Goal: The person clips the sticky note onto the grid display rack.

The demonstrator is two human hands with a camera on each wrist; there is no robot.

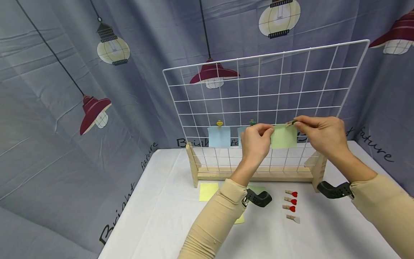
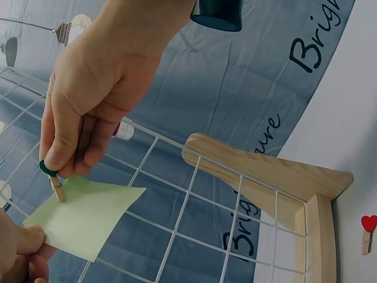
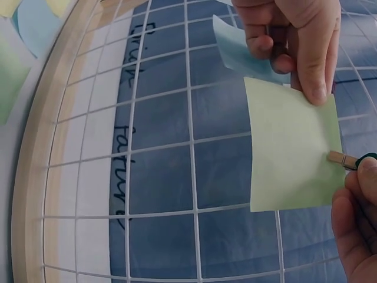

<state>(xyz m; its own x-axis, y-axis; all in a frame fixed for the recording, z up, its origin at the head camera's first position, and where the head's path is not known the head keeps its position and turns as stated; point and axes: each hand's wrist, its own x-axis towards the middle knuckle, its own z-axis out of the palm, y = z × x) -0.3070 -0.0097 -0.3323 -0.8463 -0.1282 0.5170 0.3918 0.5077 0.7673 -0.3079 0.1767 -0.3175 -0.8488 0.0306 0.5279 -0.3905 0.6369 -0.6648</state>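
Note:
A pale green paper square (image 1: 284, 137) stands against the white wire grid (image 1: 258, 95). My left hand (image 1: 257, 142) pinches its upper left corner between thumb and finger. With the fingertips of my right hand (image 1: 326, 135) I hold a small wooden clothespin (image 2: 57, 188) by its dark green end; its wooden tip overlaps the paper's upper edge. To the left, a light blue paper square (image 1: 219, 138) hangs from the grid under a yellow heart clothespin (image 1: 220, 123). Another blue square (image 3: 241, 56), partly hidden behind my left hand, hangs under a green-topped clothespin (image 1: 252, 122).
The grid stands in a wooden base (image 1: 255, 176) on a white table (image 1: 145, 216). In front lie a yellow square (image 1: 208, 191), more paper partly under my left forearm, several red heart clothespins (image 1: 291, 201) and one with a pale end (image 1: 293, 218). A printed grey-blue curtain (image 1: 145, 90) surrounds the table.

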